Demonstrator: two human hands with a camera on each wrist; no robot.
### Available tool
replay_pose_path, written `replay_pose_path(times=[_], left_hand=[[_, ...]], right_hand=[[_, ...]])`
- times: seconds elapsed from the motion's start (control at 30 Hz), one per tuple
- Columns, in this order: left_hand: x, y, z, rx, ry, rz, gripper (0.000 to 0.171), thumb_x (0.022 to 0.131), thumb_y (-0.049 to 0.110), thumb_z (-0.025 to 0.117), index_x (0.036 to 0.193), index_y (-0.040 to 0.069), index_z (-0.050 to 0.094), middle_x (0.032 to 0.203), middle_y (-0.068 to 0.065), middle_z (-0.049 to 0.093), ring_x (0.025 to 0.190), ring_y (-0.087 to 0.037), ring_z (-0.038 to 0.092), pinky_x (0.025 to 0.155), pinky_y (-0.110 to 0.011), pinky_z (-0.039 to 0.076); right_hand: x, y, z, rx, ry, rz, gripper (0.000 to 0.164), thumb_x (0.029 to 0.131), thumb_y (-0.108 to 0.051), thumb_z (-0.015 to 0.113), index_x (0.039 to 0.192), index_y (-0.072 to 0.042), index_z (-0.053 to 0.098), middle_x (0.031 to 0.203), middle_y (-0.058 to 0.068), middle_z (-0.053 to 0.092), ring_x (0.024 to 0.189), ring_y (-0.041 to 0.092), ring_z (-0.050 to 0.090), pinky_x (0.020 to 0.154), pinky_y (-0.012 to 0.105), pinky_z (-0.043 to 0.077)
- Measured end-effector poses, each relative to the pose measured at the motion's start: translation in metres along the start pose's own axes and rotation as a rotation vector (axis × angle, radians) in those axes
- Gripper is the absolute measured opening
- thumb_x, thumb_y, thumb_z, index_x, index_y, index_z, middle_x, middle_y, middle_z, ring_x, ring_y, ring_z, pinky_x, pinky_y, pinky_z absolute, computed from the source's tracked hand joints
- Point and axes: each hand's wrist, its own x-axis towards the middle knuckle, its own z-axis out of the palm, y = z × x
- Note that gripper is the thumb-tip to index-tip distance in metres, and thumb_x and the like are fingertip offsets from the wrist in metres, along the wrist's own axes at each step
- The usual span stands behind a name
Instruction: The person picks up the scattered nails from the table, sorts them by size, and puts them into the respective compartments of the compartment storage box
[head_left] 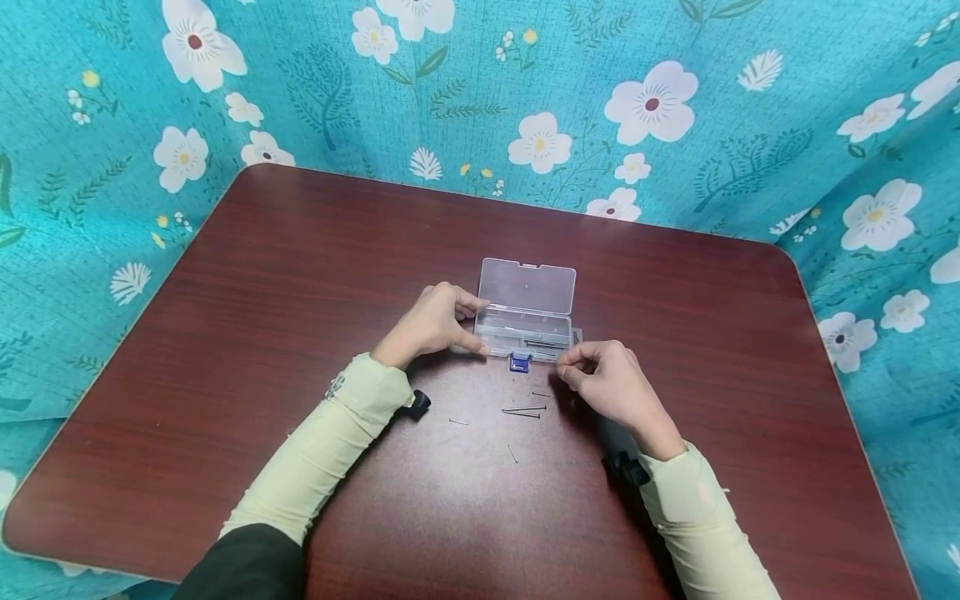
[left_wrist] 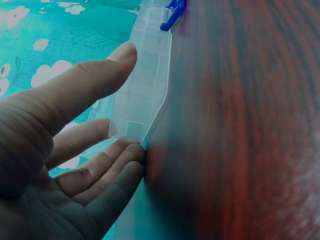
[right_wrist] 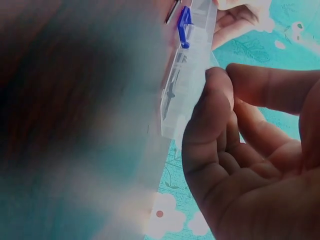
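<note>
A clear plastic compartment box (head_left: 498, 342) with its lid (head_left: 527, 286) raised stands on the table. A blue latch (head_left: 519, 362) hangs at its front. My left hand (head_left: 438, 321) grips the box's left end, thumb at the front corner and fingers at the back; in the left wrist view the thumb (left_wrist: 120, 55) overlaps the compartments. Dark slim nails (head_left: 546, 343) lie in the front right compartment. At the right front corner my right hand (head_left: 607, 379) has thumb and index fingertips together, other fingers curled; nothing shows between the tips in the right wrist view.
Two long nails (head_left: 523, 411) lie in front of the box. Smaller nails are scattered nearby: one (head_left: 542, 393) by the right hand, one (head_left: 458, 422) to the left, one (head_left: 513, 453) nearer me. A flowered curtain (head_left: 465, 100) hangs behind the brown table (head_left: 360, 242).
</note>
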Motion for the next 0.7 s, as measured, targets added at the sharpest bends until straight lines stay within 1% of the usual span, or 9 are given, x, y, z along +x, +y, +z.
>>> replay_pose_path(times=[0.07,0.17,0.3,0.5,0.7], left_hand=[[0.000,0.000,0.000,-0.002,-0.002,0.000,0.072,0.060,0.024,0.100,0.125,0.012,0.072,0.110,-0.002,0.074,0.101,-0.015,0.069,0.092,-0.029,0.052],[0.000,-0.001,-0.001,-0.012,-0.004,0.005,0.073,0.060,0.023,0.100,0.126,0.011,0.072,0.110,-0.002,0.074,0.101,-0.015,0.069,0.092,-0.029,0.053],[0.000,0.000,-0.001,-0.022,-0.003,0.010,0.074,0.059,0.022,0.100,0.126,0.009,0.072,0.110,-0.004,0.074,0.101,-0.016,0.069,0.091,-0.029,0.053],[0.000,0.000,-0.001,-0.020,-0.006,0.008,0.073,0.059,0.023,0.100,0.126,0.010,0.072,0.110,-0.004,0.074,0.100,-0.016,0.069,0.091,-0.030,0.053],[0.000,0.000,-0.001,-0.018,-0.009,0.008,0.073,0.060,0.023,0.100,0.126,0.010,0.071,0.111,-0.004,0.074,0.101,-0.016,0.068,0.092,-0.030,0.052]], right_hand=[[-0.002,0.000,0.001,-0.005,-0.030,-0.009,0.008,0.091,-0.008,0.071,0.092,-0.010,0.078,0.073,0.003,0.070,0.062,0.014,0.061,0.058,0.029,0.049],[-0.004,0.001,0.004,-0.041,-0.068,-0.047,0.007,0.089,-0.007,0.072,0.089,-0.012,0.078,0.072,-0.002,0.069,0.064,0.013,0.060,0.060,0.028,0.049],[-0.006,0.002,0.009,-0.100,-0.108,-0.099,0.006,0.087,-0.010,0.075,0.085,-0.014,0.078,0.073,-0.010,0.067,0.067,0.009,0.059,0.063,0.029,0.049],[-0.007,0.002,0.014,-0.137,-0.149,-0.149,0.008,0.085,-0.009,0.077,0.082,-0.016,0.077,0.073,-0.013,0.066,0.068,0.006,0.060,0.063,0.028,0.050],[-0.008,-0.001,0.017,-0.157,-0.179,-0.165,0.012,0.081,-0.005,0.080,0.080,-0.017,0.077,0.070,-0.013,0.065,0.065,0.006,0.060,0.062,0.028,0.050]])
